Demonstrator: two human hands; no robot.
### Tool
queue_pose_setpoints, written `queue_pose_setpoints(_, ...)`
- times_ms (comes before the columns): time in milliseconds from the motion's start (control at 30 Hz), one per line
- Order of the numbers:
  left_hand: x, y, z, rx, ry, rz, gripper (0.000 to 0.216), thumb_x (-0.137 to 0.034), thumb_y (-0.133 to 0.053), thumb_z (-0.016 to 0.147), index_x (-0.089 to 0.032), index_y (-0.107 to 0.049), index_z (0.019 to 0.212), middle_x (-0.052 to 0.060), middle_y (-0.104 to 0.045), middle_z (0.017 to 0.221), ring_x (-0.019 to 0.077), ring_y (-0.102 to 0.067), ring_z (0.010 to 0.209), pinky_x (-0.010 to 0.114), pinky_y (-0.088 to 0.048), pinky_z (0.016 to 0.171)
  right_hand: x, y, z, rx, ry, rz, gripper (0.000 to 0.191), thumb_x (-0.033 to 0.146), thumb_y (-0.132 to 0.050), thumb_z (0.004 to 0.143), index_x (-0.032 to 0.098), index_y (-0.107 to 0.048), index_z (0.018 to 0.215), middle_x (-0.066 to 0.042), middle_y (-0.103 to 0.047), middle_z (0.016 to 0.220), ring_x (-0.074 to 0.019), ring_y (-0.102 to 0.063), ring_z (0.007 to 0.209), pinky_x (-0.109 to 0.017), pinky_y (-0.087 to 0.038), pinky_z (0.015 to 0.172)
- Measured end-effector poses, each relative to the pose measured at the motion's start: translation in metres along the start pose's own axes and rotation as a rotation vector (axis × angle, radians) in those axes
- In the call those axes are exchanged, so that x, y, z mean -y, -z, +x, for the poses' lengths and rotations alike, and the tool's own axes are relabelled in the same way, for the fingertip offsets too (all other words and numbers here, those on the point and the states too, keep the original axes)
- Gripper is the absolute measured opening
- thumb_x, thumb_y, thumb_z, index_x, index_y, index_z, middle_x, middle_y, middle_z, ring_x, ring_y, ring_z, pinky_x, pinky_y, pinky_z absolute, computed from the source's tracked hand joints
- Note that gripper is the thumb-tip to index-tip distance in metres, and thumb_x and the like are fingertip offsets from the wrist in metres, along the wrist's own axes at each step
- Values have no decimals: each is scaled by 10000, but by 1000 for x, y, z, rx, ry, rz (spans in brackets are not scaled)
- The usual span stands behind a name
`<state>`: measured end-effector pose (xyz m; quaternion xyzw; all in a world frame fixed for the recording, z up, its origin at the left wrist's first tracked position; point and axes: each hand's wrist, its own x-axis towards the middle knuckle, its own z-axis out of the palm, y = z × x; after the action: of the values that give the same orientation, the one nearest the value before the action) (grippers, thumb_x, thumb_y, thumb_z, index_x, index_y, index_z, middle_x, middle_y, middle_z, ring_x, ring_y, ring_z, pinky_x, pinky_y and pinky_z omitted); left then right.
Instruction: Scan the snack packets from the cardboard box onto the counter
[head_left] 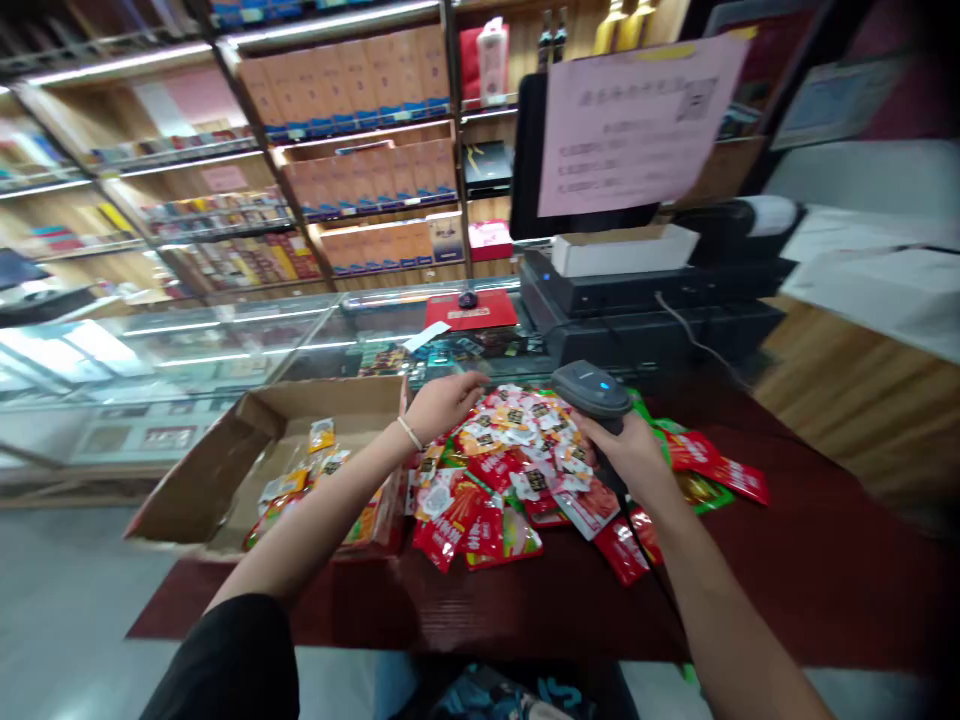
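My right hand [630, 450] is wrapped round the handle of a dark grey barcode scanner [592, 388] with a small blue light, held over the right side of a heap of snack packets [517, 440]. These packets are small, shiny, red, white, orange and green. At the heap's far left edge is my left hand [448, 403], its fingers loosely stretched towards the right, with nothing visible in them. A light band circles that wrist. Below my left forearm stands an open cardboard box [262, 410] with several more packets inside.
The dark red counter [465, 610] bears everything. More packets [705, 465] lie to the right. Behind stand a monitor with a pink paper sheet [630, 130], a black cash drawer [637, 320] and a glass display case [225, 345]. The scanner's cable [652, 560] runs towards me.
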<state>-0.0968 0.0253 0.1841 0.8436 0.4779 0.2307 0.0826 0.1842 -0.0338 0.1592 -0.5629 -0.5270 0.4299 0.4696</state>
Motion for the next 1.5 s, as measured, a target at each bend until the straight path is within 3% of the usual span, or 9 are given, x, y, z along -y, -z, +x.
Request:
queue_pose_setpoints(133, 59, 44, -62, -167, 244, -46, 252, -346, -523, 937, -245, -599, 1154, 18, -747, 935, 190, -702, 824, 279, -497, 756, 18, -60, 0, 198, -7, 19, 418, 586, -725, 731, 202, -567, 682, 16, -557, 465, -136, -505, 373, -254, -406, 377)
queue_pose_setpoints(233, 97, 62, -113, -269, 391, -123, 227, -338, -549, 917, -238, -585, 1118, 18, -743, 911, 181, -712, 825, 282, -512, 780, 29, -107, -6, 315, 9, -43, 403, 574, -710, 748, 201, -574, 679, 20, -545, 435, -127, -480, 350, -245, -373, 362)
queue_pose_setpoints(400, 138, 68, -179, -311, 576, -219, 207, -336, -572, 886, -227, -598, 1061, 15, -734, 865, 168, -716, 789, 279, -531, 754, 38, -178, -14, 508, 47, -14, 357, 524, -736, 730, 210, -566, 727, 34, -550, 469, -132, -507, 371, -252, -411, 384)
queue_pose_setpoints(600, 157, 60, -207, -259, 667, -231, 211, -342, -581, 867, -212, -623, 1028, 9, -715, 798, 159, -685, 747, 269, -511, 727, 38, -232, -9, 652, 81, -63, 317, 504, -704, 759, 215, -575, 774, 23, -571, 500, -153, -531, 374, -276, -425, 377)
queue_pose_setpoints(700, 158, 54, -208, -141, 674, -191, 176, -341, -591, 848, -200, -642, 942, 17, -704, 807, 163, -657, 740, 259, -480, 701, 38, -245, -6, 683, 90, -81, 300, 486, -706, 763, 216, -576, 786, 24, -565, 487, -152, -526, 380, -278, -428, 388)
queue_pose_setpoints(900, 155, 33, -205, 285, 540, -260, 127, -236, -681, 731, -208, -681, 855, 16, -690, 758, 156, -599, 660, 236, -423, 636, 40, -256, -4, 683, -19, -75, 330, 497, -747, 723, 233, -550, 731, 41, -534, 434, -140, -494, 361, -273, -415, 386)
queue_pose_setpoints(1033, 157, 14, -210, 285, 535, -388, 181, -227, -738, 664, -228, -687, 838, -11, -675, 724, 143, -583, 630, 217, -404, 613, 34, -260, -1, 675, -46, -83, 324, 498, -730, 737, 231, -547, 729, 36, -551, 447, -136, -500, 376, -266, -410, 395)
queue_pose_setpoints(1233, 156, -6, -217, 295, 520, -386, 99, -248, -698, 734, -214, -651, 814, -22, -628, 682, 140, -549, 608, 223, -400, 622, 27, -262, 1, 675, -35, -90, 322, 507, -718, 748, 228, -558, 738, 33, -556, 457, -138, -501, 380, -267, -410, 394)
queue_pose_setpoints(1500, 162, -7, -204, 465, 549, -349, 119, -237, -722, 668, -204, -610, 646, -40, -564, 550, 111, -463, 509, 221, -333, 537, 34, -254, 0, 693, 2, -80, 322, 505, -720, 755, 224, -563, 753, 33, -554, 462, -139, -509, 387, -270, -422, 410)
